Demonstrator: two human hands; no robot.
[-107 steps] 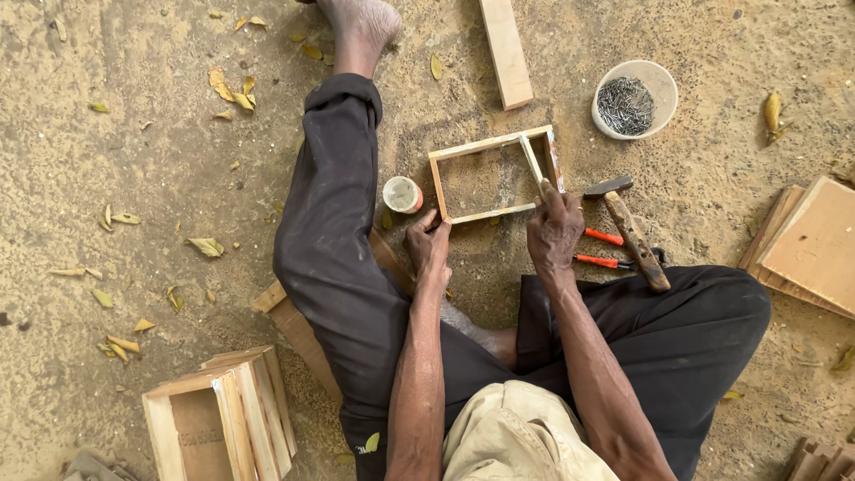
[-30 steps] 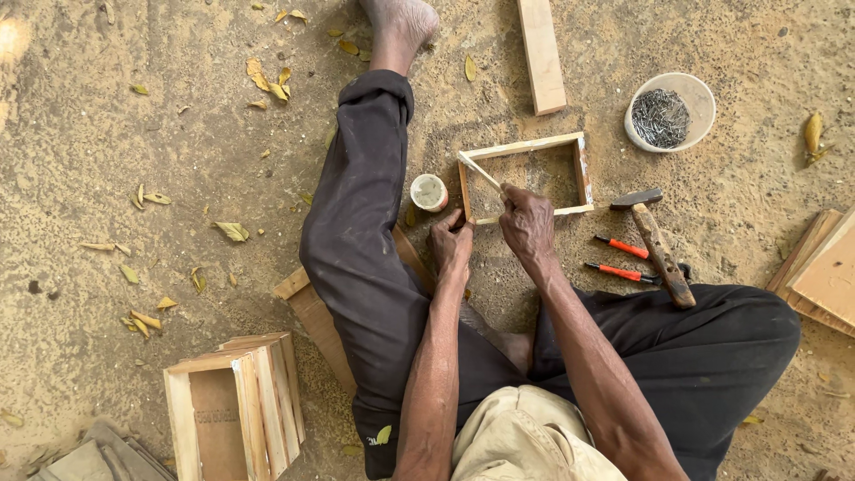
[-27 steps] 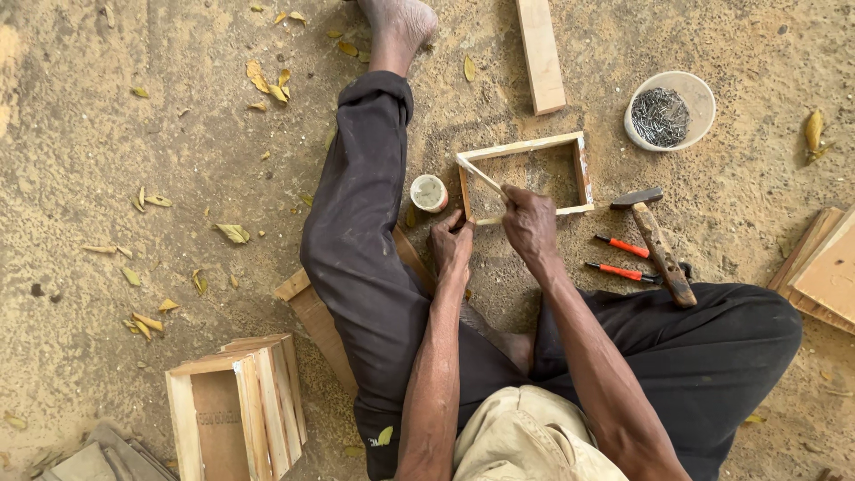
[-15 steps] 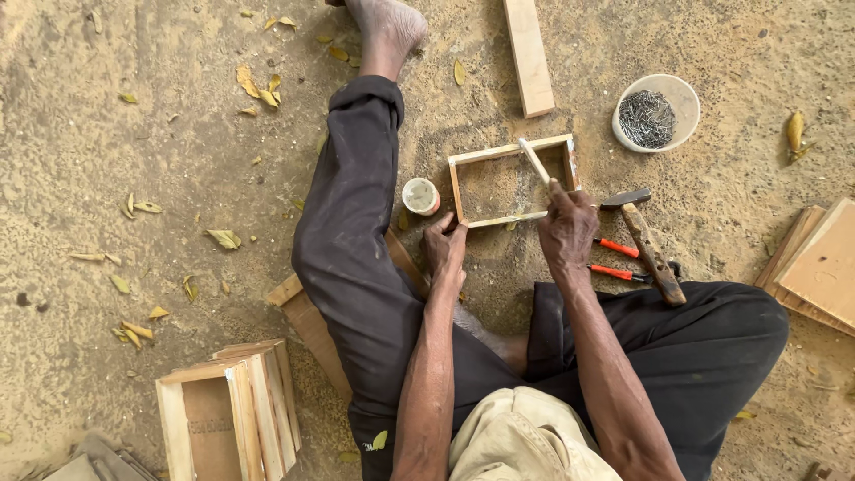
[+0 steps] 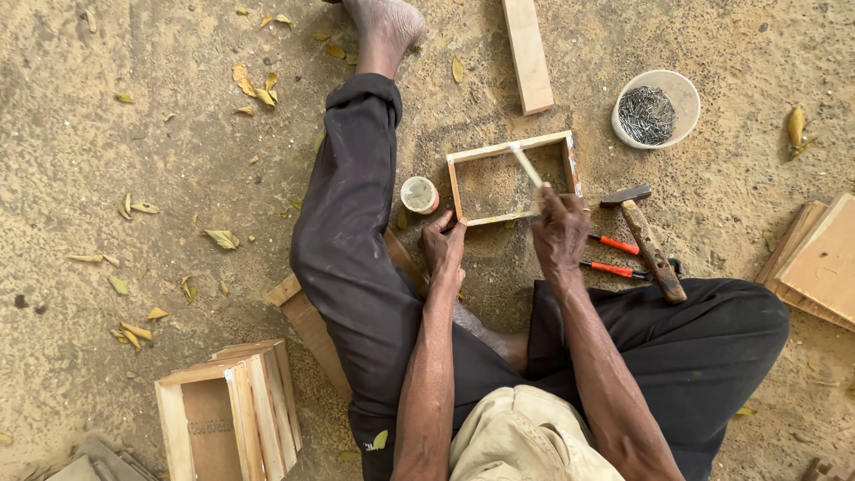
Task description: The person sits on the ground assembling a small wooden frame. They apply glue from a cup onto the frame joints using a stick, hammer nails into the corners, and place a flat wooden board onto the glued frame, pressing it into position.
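While seated on sandy ground, working over a small wooden frame [image 5: 512, 178] lying flat between the legs. Right hand [image 5: 559, 233] at the frame's near right corner, fingers curled shut around a thin pale stick [image 5: 525, 165], possibly a brush, though too small to tell. Stick slanting up and left from the fist, tip over the frame's far rail. Left hand [image 5: 443, 248] at the frame's near left corner, fingertips touching the wood, loosely curled and clasping nothing.

Just left of the frame, a small round tub [image 5: 419, 194] standing upright, close to the left leg. Right of the frame, a hammer [image 5: 647, 239] lying with its head nearest the frame and its handle running back toward the right knee. Beside the hammer, on the frame side, red-handled pliers [image 5: 613, 256] flat on the ground. Beyond the frame and to its right, a white bowl [image 5: 679, 92] holding dark nails [image 5: 647, 114]. Straight beyond the frame, a short plank [image 5: 527, 53] lying apart from it. Far right of the frame, a stack of flat boards [image 5: 824, 258]. Well to the near left of the frame, past the left leg, finished wooden boxes [image 5: 227, 405] standing together, dry leaves [image 5: 252, 82] scattered on the sand.
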